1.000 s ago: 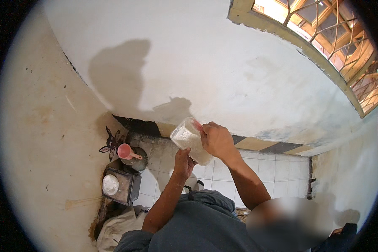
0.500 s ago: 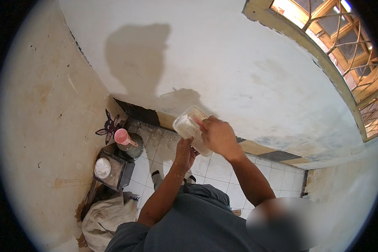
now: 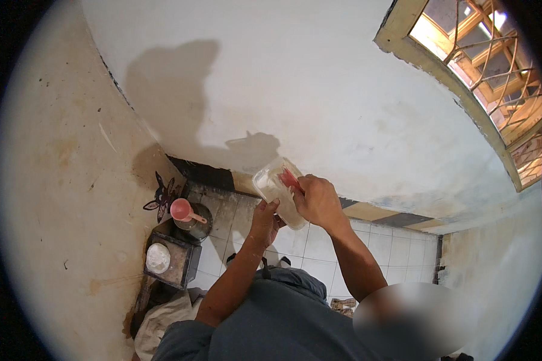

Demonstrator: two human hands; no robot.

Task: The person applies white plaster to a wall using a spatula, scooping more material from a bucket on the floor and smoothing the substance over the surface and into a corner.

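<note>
My left hand (image 3: 265, 222) grips the near left side of a translucent plastic tub (image 3: 291, 212), its thumb over the rim. Whitish paste or residue coats the inside of the tub. Closed around a red scraper (image 3: 289, 178), my right hand (image 3: 319, 203) is at the tub's right side. The scraper's wide flat end lies over the tub's opening; whether it touches the bottom I cannot tell. Its handle is mostly hidden by my fingers.
A pale, patchy wall (image 3: 295, 90) rises ahead, with a barred window (image 3: 488, 66) upper right. Left stand a pink dipper (image 3: 180, 209) on a dark round container (image 3: 197, 228), a black box (image 3: 180, 265) bearing a white mound (image 3: 158, 258), and a whitish sack (image 3: 162, 322).
The red scraper shows more now, its flat end turned into view over the tub. My view has shifted a little, so the box and dipper sit farther right. Both hands keep their hold.
</note>
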